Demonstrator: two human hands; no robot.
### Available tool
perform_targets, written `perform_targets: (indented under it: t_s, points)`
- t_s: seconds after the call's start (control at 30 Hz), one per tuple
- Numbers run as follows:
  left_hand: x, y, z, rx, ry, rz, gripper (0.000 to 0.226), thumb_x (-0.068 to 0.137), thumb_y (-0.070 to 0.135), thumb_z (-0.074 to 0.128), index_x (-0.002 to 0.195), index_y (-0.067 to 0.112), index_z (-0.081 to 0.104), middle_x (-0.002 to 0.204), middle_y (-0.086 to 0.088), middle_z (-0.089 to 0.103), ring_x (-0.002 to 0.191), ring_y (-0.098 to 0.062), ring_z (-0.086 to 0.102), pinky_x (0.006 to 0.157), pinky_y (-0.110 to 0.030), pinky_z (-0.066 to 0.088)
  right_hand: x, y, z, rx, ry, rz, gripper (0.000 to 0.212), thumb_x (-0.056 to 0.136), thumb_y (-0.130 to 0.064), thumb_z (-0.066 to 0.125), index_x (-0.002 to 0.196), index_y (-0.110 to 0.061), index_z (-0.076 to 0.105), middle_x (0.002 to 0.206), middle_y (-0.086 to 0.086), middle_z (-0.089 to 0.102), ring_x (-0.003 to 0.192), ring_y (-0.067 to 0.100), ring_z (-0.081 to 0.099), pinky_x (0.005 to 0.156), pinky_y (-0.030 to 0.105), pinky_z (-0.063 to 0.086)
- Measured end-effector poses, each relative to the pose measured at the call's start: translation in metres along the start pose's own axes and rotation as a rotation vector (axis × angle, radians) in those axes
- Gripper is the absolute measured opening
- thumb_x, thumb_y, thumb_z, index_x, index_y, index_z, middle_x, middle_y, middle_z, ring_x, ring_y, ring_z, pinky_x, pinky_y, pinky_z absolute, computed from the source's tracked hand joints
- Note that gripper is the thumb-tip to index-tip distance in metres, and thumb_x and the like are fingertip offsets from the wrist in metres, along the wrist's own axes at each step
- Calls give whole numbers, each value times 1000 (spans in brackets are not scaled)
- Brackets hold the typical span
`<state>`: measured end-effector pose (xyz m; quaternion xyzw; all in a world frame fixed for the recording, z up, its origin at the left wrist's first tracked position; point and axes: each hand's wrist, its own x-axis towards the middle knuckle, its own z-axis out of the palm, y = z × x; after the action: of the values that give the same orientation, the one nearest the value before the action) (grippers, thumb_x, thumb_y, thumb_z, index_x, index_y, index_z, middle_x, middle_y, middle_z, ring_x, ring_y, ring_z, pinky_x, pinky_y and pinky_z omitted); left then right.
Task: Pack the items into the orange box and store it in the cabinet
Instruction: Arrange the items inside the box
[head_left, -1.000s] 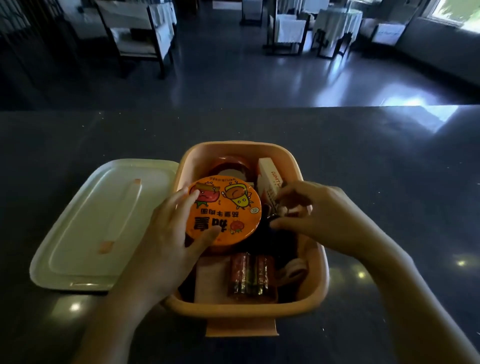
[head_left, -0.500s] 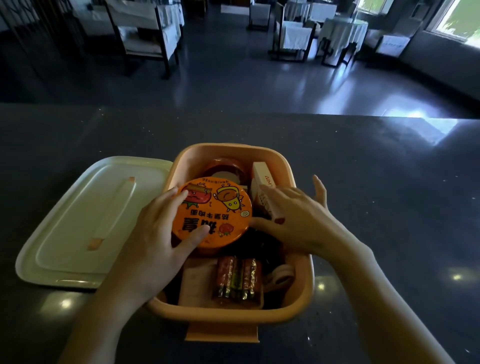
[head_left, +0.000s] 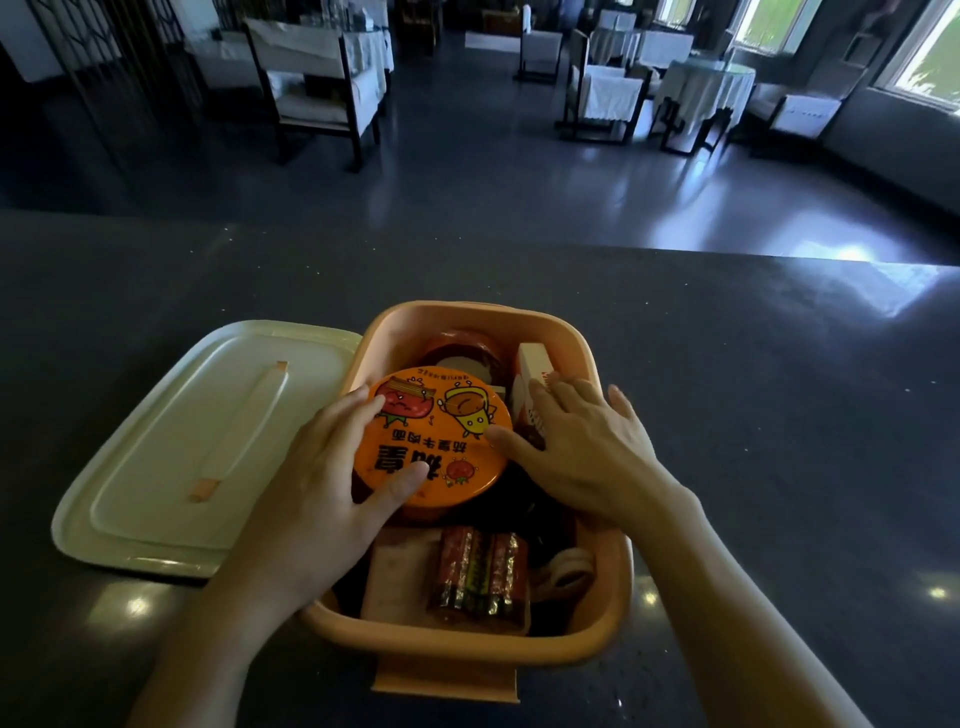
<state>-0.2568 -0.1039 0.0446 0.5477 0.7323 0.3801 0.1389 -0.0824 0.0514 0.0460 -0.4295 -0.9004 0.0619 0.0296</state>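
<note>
The orange box (head_left: 605, 631) stands on the dark counter in front of me, lid off. Inside it an orange noodle cup (head_left: 436, 441) with cartoon figures lies on top of other items. My left hand (head_left: 322, 483) grips the cup's left side, thumb on its lid. My right hand (head_left: 587, 452) lies flat, fingers spread, over a white and red carton (head_left: 532, 364) at the box's right wall, its thumb touching the cup's rim. A pack of batteries (head_left: 480, 574) and a roll of tape (head_left: 566, 569) lie at the near end. A red-lidded jar (head_left: 460, 351) sits at the far end.
The box's pale lid (head_left: 171, 452) lies upside down on the counter, touching the box's left side. The dark counter (head_left: 779, 415) stretches to the right and far side. Beyond it is a dining room with chairs and tables.
My right hand has opened from a closed pinch and now lies flat over the carton. The left hand has stayed on the noodle cup. The view has tilted up a little.
</note>
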Motion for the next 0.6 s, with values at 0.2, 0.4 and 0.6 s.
perform_targets:
  t_s: [0.2, 0.4, 0.6]
  points:
    - [-5, -7, -3, -118, 43, -53, 69, 77, 60, 47, 138, 34, 29, 145, 16, 26, 129, 3, 24, 89, -11, 26, -22, -4, -2, 236, 117, 60, 86, 71, -84, 10, 143, -37, 9, 156, -4, 3, 142, 14, 0, 107, 46, 26]
    - [-4, -4, 1, -35, 53, -71, 75, 74, 64, 45, 140, 34, 26, 148, 14, 21, 130, 5, 17, 100, -19, 20, -23, -4, -2, 281, 50, 70, 84, 75, -78, 18, 145, -33, 8, 157, -6, -1, 139, 7, -14, 108, 46, 24]
    - [-15, -26, -26, -106, 24, -99, 79, 69, 81, 37, 137, 47, 20, 145, 26, 17, 130, 6, 20, 100, -26, 25, -21, -47, -29, 336, 117, -4, 91, 67, -81, 12, 144, -33, 15, 156, -1, 7, 141, 17, 3, 113, 40, 7]
